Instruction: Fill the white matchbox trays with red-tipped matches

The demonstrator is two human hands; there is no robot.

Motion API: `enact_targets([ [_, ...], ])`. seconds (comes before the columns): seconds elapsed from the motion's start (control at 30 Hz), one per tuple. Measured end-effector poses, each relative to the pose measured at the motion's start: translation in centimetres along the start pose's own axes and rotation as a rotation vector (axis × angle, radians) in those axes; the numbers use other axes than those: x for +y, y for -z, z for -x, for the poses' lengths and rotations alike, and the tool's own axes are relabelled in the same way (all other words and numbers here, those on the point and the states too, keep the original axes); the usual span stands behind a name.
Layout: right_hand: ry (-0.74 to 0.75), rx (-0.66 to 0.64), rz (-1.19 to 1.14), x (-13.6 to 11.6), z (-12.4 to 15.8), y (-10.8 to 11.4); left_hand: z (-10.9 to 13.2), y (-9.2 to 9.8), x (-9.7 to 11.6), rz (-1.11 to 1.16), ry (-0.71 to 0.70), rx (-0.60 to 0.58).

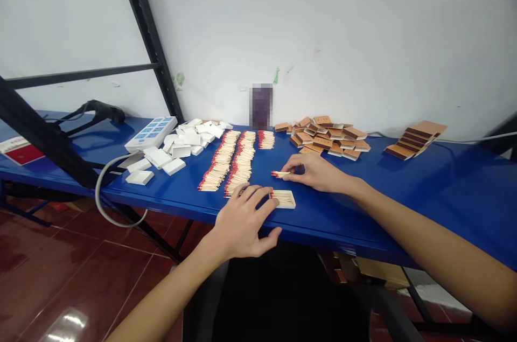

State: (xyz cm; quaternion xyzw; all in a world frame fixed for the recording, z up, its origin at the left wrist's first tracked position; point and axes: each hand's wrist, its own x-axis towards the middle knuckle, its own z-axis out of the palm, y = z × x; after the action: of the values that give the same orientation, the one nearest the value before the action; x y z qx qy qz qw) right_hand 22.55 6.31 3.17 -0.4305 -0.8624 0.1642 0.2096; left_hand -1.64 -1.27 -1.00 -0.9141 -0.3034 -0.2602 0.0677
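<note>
Matches [280,174] pinched btwn R hand [317,171] fingertips [287,166], red heads [274,173] out to L.

Brightly lit; glare reflected on floor [81,272], soft sheen on desk [424,191]; edges stretched; dark patch [261,106] pixelated.

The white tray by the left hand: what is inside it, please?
Matches lie in the white tray; the left hand covers its near left corner, hiding anything there.

Left hand [244,221] partly hides tray [288,206]; purple object [262,107] pixelated
</note>
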Motion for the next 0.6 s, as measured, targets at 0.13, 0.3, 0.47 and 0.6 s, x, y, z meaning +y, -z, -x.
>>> enact_targets([
  [0.13,0.015,0.022,-0.002,0.2,0.0,-0.1,0.0,0.0,0.0,0.004,0.003,0.011],
  [0.3,0.03,0.033,-0.016,0.3,0.1,0.1,0.1,0.0,0.0,0.002,0.005,0.003],
  [0.47,0.009,0.045,-0.074,-0.5,0.8,1.5,0.1,0.0,0.0,0.012,0.021,0.011],
  [0.6,-0.01,-0.078,-0.13,-1.5,1.7,2.4,0.1,0.1,0.0,0.039,0.036,0.005],
])
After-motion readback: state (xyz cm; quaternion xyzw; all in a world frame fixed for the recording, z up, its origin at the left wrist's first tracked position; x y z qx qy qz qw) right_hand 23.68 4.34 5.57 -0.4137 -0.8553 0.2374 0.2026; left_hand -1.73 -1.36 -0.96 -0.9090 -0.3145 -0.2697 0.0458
